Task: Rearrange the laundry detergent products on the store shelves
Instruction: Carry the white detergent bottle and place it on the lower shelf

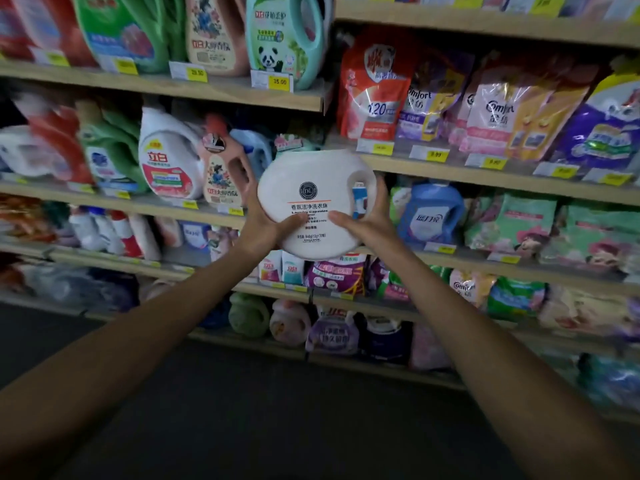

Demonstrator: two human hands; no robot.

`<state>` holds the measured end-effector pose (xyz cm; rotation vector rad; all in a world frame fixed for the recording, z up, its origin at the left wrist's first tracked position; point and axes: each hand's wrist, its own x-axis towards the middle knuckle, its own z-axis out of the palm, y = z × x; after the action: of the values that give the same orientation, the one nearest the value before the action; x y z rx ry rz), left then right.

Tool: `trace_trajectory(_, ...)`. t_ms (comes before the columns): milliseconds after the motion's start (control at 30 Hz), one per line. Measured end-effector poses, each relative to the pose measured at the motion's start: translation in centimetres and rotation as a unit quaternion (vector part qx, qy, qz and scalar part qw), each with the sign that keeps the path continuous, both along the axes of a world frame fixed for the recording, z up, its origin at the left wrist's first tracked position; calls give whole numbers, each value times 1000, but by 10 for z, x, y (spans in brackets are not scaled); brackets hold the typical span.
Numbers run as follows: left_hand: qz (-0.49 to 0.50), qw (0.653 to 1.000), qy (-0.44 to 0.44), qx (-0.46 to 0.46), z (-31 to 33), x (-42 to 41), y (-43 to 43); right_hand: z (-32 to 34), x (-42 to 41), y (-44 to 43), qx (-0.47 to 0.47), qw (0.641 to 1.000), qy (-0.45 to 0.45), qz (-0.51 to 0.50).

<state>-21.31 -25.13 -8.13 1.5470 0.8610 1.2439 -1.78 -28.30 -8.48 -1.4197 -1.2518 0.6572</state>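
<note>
Head view. A white capsule tub (round, flat-faced, with a moulded handle at its right) is held up in front of the store shelves, where the left bay of bottles meets the right bay of pouches. The left grip, a bare hand, clamps the tub's lower left edge, thumb across the printed label. The right grip clamps the lower right edge beside the handle, its thumb also on the label. A small blue-and-white item shows in the handle opening. Just left of the tub, on the shelf behind it, stand a pink bottle and a white jug with a red label. A blue bottle stands to the right. A red pouch sits above on the right, a panda-printed bottle above on the left.
</note>
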Motion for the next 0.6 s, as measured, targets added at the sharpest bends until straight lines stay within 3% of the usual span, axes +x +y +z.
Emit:
trace_trajectory(267, 83, 995, -17, -51, -19, -125, 0, -12, -121, 28, -25, 997, -2, 68)
trace_trajectory(600, 184, 983, -15, -24, -32, -353, 101, -23, -356, 161, -22, 986, 18, 162)
